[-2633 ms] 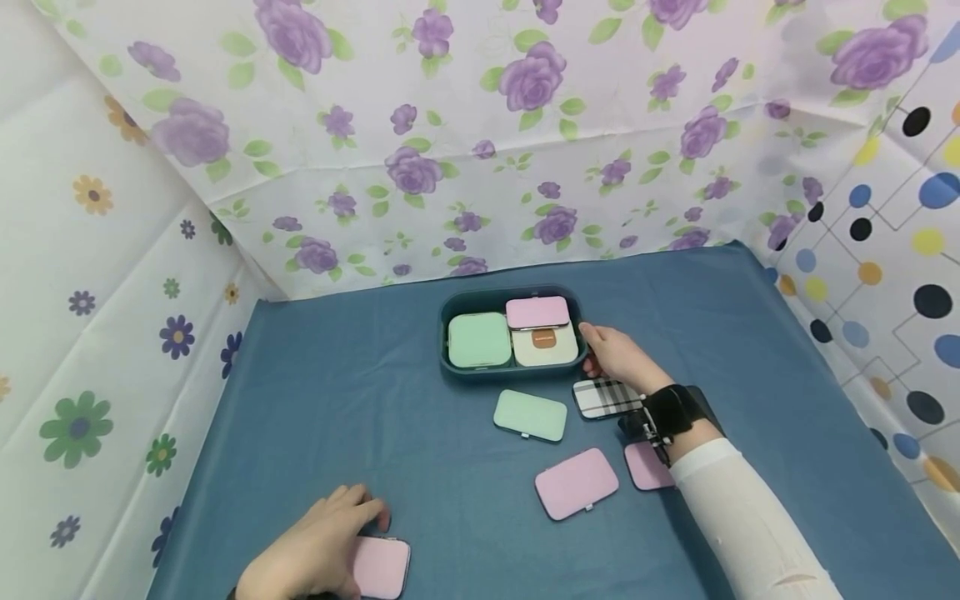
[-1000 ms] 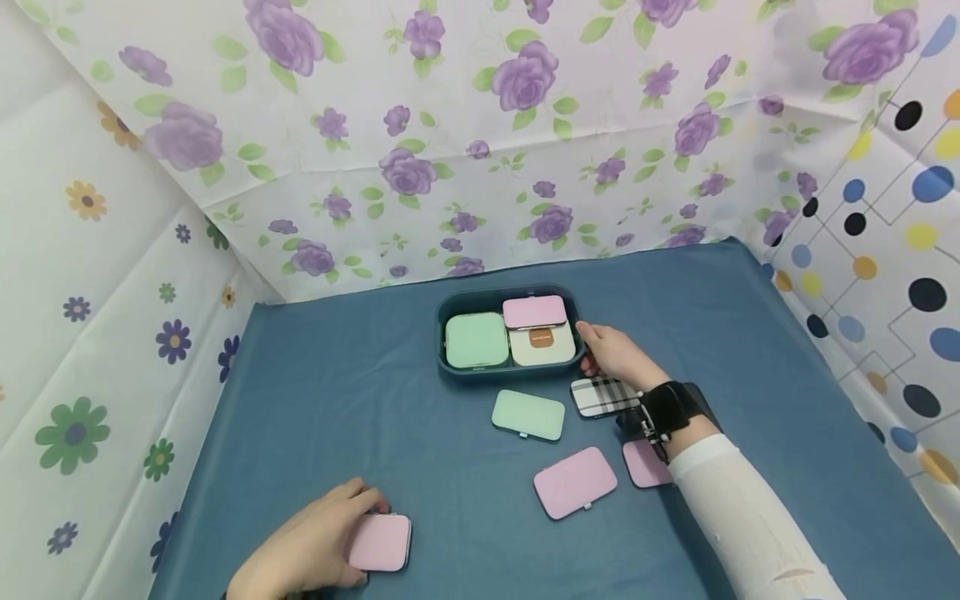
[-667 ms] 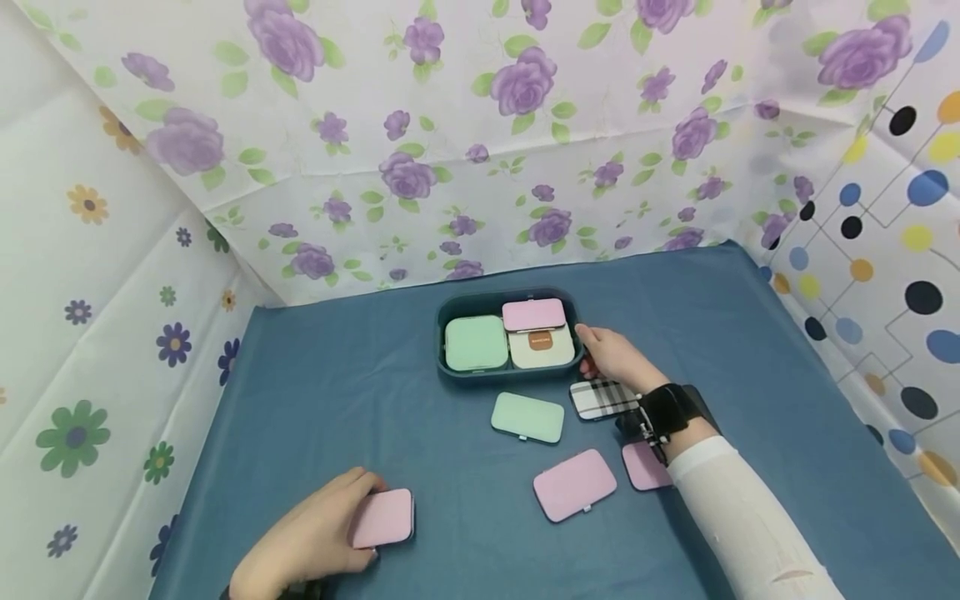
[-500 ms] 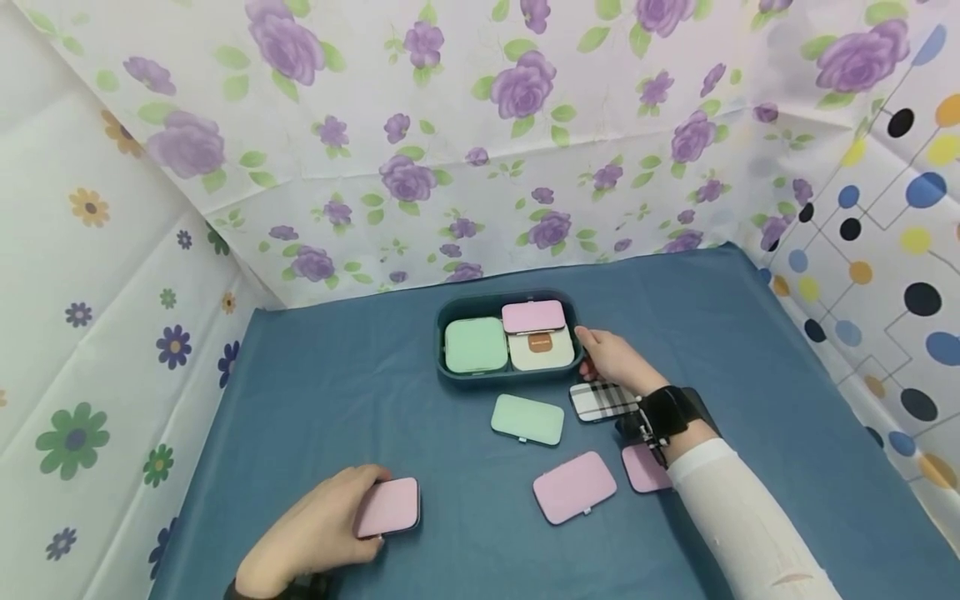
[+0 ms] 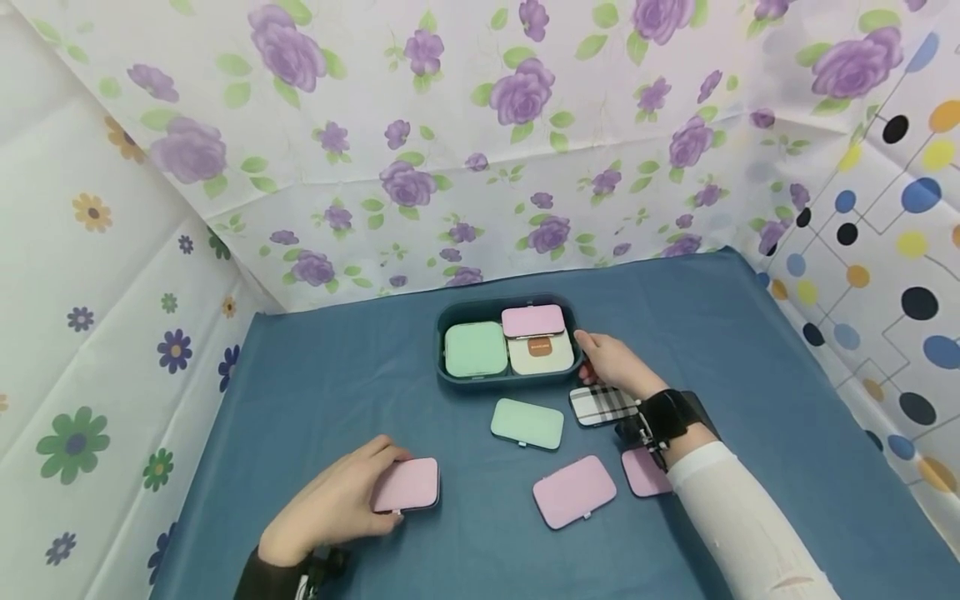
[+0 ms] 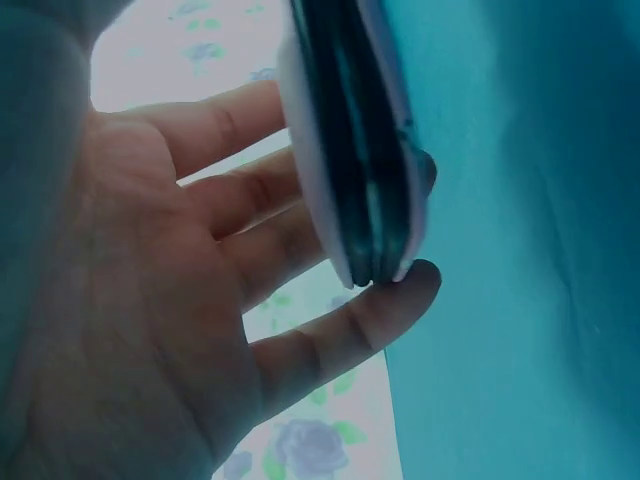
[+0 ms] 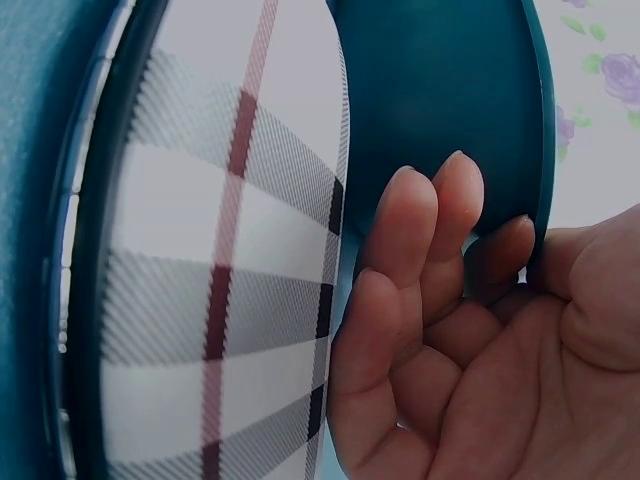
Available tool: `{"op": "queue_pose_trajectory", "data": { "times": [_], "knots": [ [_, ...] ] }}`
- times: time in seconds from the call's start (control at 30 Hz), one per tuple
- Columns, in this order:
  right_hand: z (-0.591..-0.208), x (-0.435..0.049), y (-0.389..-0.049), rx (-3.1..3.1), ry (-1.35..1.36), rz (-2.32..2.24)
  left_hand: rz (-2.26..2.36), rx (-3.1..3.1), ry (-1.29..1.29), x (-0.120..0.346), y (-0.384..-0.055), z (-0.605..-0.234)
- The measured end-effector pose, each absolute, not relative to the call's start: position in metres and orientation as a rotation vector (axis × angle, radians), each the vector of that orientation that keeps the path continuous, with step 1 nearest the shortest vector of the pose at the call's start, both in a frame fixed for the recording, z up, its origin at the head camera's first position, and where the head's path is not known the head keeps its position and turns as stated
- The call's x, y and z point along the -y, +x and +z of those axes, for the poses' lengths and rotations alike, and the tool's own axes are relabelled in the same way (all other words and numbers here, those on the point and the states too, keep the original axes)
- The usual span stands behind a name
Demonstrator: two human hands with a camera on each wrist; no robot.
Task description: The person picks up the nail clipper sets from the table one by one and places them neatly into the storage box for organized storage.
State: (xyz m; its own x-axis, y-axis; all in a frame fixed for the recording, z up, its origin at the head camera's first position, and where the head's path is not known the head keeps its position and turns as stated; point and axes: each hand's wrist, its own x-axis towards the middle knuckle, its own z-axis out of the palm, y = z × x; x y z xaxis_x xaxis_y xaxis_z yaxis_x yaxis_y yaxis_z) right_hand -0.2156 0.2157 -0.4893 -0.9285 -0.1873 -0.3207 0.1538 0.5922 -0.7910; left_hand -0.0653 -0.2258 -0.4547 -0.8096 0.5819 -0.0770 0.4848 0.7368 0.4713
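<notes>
My left hand (image 5: pixel 337 498) holds a pink hinged case (image 5: pixel 411 483) by its edges, thumb on the near side and fingers on the far side. The left wrist view shows the case (image 6: pixel 370 170) edge-on, closed, with a dark rim; it appears slightly off the cloth. At the back, my right hand (image 5: pixel 618 365) pinches the right end of a dark teal tray (image 5: pixel 480 384), thumb outside the rim and fingertips partly hidden. In the tray are a mint case (image 5: pixel 476 348), a cream case (image 5: pixel 528 360) with a brown label, and a pink case (image 5: pixel 533 320) resting partly over the cream one.
A plaid case (image 5: pixel 598 405) lies below my right wrist, close to the fingers. In front of the tray are a mint flat case (image 5: pixel 527 423) and a pink case (image 5: pixel 574 492). Another pink case (image 5: pixel 643 472) is partly covered by the right forearm. Patterned cloth walls enclose the blue tabletop (image 5: pixel 330 367).
My left hand has closed around the pink case and carried it forward and to the right. The right hand stays on the tray's end; the tray and other cases have not moved.
</notes>
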Motion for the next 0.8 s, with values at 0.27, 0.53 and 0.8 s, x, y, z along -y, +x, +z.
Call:
{"op": "queue_pose_trajectory", "data": {
  "times": [0.27,0.53,0.8],
  "knots": [
    [-0.491,-0.218,-0.218,-2.458,-0.041,-1.274,0.676,-2.726,0.905,0.202,-0.09,-0.449],
    [-0.491,-0.218,-0.218,-2.461,-0.031,-1.275,0.683,-2.828,1.038,0.168,-0.118,-0.444],
    [-0.488,-0.216,-0.214,-2.47,-0.047,-1.273,0.683,-2.833,1.096,0.137,-0.141,-0.441]
  ]
}}
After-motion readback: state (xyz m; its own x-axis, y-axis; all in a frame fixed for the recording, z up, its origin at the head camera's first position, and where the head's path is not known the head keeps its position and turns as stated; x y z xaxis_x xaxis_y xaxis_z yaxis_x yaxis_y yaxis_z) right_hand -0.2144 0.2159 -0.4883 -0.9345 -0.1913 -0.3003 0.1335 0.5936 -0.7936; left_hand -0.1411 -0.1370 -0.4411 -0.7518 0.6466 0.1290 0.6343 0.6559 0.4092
